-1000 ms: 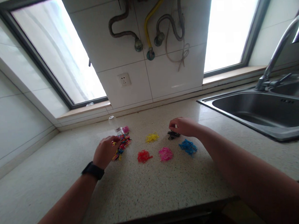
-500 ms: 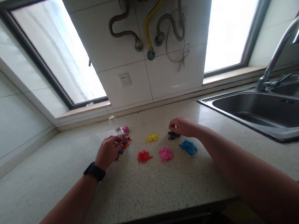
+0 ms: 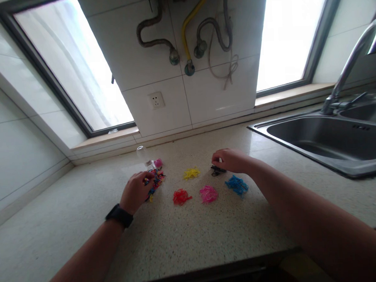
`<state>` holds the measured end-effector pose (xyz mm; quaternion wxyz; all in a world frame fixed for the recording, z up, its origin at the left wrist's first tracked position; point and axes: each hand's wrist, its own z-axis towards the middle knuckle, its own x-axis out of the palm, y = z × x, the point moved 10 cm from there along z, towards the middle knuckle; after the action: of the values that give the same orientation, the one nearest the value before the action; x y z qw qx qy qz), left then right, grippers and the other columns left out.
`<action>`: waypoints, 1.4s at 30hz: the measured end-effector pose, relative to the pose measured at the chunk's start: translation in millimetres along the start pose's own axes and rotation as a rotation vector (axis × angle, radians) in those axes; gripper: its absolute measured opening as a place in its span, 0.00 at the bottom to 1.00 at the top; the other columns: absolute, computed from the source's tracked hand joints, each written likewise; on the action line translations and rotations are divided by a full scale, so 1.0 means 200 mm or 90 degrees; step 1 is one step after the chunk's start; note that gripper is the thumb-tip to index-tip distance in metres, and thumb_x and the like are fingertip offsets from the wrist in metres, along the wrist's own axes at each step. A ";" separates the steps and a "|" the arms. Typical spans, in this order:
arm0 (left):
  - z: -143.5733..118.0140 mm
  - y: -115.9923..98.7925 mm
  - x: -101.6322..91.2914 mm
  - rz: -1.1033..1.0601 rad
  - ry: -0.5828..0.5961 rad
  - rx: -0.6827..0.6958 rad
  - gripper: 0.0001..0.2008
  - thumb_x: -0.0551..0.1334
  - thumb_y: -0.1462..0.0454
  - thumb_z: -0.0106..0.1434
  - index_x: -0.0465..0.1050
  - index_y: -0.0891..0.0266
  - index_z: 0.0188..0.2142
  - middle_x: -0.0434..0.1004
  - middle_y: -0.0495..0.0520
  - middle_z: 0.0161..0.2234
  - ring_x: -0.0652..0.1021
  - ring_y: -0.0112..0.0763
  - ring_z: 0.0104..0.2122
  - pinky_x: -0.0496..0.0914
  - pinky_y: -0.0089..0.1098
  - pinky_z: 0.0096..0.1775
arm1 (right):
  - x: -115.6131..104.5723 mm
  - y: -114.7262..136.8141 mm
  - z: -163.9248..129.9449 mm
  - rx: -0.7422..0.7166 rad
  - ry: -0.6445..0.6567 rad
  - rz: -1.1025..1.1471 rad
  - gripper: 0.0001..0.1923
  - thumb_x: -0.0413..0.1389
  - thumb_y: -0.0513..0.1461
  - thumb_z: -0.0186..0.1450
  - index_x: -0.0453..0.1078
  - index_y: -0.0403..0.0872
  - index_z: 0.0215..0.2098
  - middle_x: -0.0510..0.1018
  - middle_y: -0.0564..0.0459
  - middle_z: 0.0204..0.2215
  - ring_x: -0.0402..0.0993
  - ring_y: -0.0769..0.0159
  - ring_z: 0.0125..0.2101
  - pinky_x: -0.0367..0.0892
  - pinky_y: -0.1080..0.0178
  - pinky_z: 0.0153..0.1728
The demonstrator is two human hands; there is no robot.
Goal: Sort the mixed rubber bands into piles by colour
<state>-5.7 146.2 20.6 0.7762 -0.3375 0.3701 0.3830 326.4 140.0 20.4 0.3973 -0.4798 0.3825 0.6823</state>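
Observation:
My left hand (image 3: 136, 190), a dark watch (image 3: 119, 216) on its wrist, rests at the mixed heap of small coloured rubber bands (image 3: 157, 179). Its thumb and forefinger are apart at the heap's edge and cover part of it. On the right, my right hand (image 3: 228, 159) is held just over the black rubber bands (image 3: 218, 170), fingers curled and tips pinched together. Whatever the pinch holds is too small to make out. Separate heaps lie between and near the hands: yellow bands (image 3: 191, 173), red bands (image 3: 181, 197), pink bands (image 3: 208, 194) and blue bands (image 3: 237, 185).
A clear plastic bottle (image 3: 142, 154) lies behind the mixed heap, with a pink cap (image 3: 158, 163) beside it. To the right, a steel sink (image 3: 312, 137) with a tall faucet (image 3: 347, 71) is set into the speckled counter (image 3: 192, 236). Pipes and a socket (image 3: 156, 100) are on the tiled wall.
Almost nothing differs. My right hand has shifted very slightly left over the black bands, and my left hand stays at the mixed heap.

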 end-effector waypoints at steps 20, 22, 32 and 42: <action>-0.02 0.00 0.04 -0.205 0.020 -0.111 0.17 0.60 0.51 0.65 0.79 0.60 0.42 0.82 0.53 0.32 0.79 0.34 0.30 0.70 0.31 0.33 | 0.03 0.06 0.00 -0.028 0.020 0.001 0.11 0.52 0.44 0.67 0.76 0.50 0.39 0.81 0.50 0.36 0.75 0.61 0.35 0.59 0.63 0.32; -0.02 -0.02 0.06 -0.267 0.023 -0.124 0.18 0.61 0.51 0.64 0.79 0.62 0.42 0.81 0.53 0.31 0.77 0.31 0.28 0.68 0.30 0.30 | 0.03 0.08 -0.01 -0.035 0.023 0.003 0.12 0.52 0.44 0.67 0.76 0.50 0.38 0.81 0.50 0.36 0.75 0.61 0.36 0.59 0.63 0.32; -0.05 -0.20 0.07 -0.468 0.016 -0.116 0.15 0.66 0.54 0.61 0.78 0.62 0.40 0.76 0.51 0.27 0.70 0.26 0.24 0.64 0.27 0.25 | 0.00 0.13 -0.01 -0.052 0.001 0.023 0.11 0.52 0.43 0.67 0.76 0.49 0.39 0.81 0.49 0.37 0.74 0.61 0.37 0.61 0.63 0.36; -0.14 -0.43 0.10 -0.565 0.050 -0.098 0.12 0.66 0.54 0.61 0.77 0.60 0.39 0.78 0.52 0.33 0.72 0.27 0.26 0.67 0.27 0.27 | -0.05 0.52 -0.06 -0.227 -0.035 0.204 0.11 0.53 0.41 0.69 0.76 0.45 0.41 0.79 0.49 0.34 0.72 0.63 0.37 0.62 0.62 0.42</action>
<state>66.6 88.3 10.3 0.8230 -0.5349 0.1891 0.0263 237.6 87.0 41.3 0.2031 -0.4568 0.3160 0.8064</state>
